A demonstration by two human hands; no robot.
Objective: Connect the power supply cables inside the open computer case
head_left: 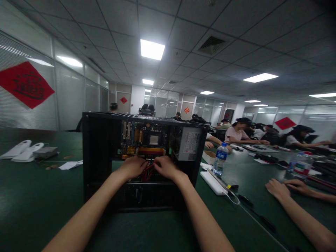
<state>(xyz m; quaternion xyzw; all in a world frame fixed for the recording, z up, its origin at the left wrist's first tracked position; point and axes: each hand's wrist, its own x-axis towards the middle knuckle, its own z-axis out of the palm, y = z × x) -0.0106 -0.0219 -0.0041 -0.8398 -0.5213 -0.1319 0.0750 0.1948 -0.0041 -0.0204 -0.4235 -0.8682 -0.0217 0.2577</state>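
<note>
An open black computer case (97, 154) stands upright on the table in front of me, with its motherboard (168, 134) facing my way. My left hand (133, 167) reaches inside with curled fingers at a bundle of red and dark cables (148, 171). From the other side, my right hand (166, 167) closes on the same bundle; its fingertips are partly hidden. Just above both hands are red and yellow slots (151, 151). A silver square processor (153, 140) sits higher on the board. The power supply (188, 143) fills the upper right corner of the case.
On the green table (39, 196), white slippers (26, 151) and a grey box (45, 152) lie left. A water bottle (219, 159), a white power bank (213, 183) and cables stand right. Another person's hands (278, 189) rest at far right; more people sit behind.
</note>
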